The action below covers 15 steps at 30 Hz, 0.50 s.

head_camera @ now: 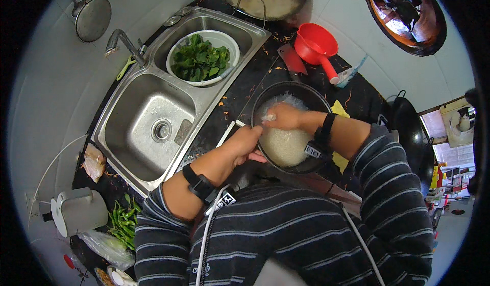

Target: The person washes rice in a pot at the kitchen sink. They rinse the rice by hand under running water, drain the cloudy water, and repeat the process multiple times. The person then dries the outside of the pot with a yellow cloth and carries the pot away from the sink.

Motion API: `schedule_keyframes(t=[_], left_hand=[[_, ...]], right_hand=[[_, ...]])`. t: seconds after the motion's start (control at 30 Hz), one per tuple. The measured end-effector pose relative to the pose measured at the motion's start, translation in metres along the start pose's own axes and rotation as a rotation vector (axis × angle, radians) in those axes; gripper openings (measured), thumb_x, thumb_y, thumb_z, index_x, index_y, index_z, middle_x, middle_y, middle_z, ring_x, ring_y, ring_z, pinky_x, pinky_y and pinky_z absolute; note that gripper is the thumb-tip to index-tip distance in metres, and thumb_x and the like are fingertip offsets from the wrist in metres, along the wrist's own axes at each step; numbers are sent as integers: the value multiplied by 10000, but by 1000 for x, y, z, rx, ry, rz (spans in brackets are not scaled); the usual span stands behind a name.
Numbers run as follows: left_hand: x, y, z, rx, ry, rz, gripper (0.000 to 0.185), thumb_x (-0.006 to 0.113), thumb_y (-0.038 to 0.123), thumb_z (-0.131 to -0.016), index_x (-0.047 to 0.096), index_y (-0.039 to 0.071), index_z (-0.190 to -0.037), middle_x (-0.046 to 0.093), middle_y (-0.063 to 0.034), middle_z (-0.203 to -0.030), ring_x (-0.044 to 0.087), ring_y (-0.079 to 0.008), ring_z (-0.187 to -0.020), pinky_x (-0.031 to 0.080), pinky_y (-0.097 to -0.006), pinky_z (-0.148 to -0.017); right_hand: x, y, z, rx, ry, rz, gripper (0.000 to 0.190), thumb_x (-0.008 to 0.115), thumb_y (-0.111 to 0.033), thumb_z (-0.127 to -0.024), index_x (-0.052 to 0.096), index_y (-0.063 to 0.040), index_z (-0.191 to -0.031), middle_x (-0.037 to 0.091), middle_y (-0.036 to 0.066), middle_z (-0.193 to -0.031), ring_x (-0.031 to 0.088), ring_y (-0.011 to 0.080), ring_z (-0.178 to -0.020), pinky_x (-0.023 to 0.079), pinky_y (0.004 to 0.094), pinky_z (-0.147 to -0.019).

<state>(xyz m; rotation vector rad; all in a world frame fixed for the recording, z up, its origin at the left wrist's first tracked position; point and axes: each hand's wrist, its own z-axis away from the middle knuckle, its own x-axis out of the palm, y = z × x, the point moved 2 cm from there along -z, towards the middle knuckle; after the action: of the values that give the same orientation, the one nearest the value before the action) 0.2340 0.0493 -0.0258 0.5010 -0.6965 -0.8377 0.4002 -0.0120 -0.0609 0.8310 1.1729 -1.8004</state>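
Observation:
A dark round pot [329, 101] with pale rice grains [285, 146] in it stands on the counter just in front of me. My left hand [247, 142] holds the pot's near left rim, thumb at the top edge and fingers against the outer wall. Inside the pot, above the rice, my right hand [285, 116] is closed like a fist. Crumpled clear plastic [289, 100], seemingly a bag, shows beside and beyond this hand, and a whitish bit of it pokes out at the fingers. The hand and forearm cover part of the rice.
Left of the pot is a double steel sink [130, 94], with leafy greens [201, 58] in a white basin [237, 52]. A cleaver [293, 60] and a red dipper [316, 45] lie beyond the pot. Green peppers [124, 221], a kettle [82, 211] and raw meat [93, 162] sit at left.

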Motion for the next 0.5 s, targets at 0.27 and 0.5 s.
schedule_keyframes(t=[0.27, 0.5], left_hand=[[0, 2, -2, -22, -27, -2, 344, 390, 196, -854, 460, -88, -1035, 569, -186, -832, 597, -267, -585, 536, -365, -472], [-1, 1, -2, -16, -52, 1, 359, 395, 201, -850, 437, -83, -1066, 562, -189, -878, 604, -267, -652, 540, -371, -483]], right_hand=[[14, 56, 34, 359, -539, -28, 632, 693, -361, -591, 522, 22, -1063, 589, 198, -940, 573, 300, -859, 456, 389, -752], [24, -10, 56, 260, -840, -180, 501, 643, -260, -635, 516, 7, -1039, 597, 137, -801, 570, 246, -662, 464, 357, -596]])
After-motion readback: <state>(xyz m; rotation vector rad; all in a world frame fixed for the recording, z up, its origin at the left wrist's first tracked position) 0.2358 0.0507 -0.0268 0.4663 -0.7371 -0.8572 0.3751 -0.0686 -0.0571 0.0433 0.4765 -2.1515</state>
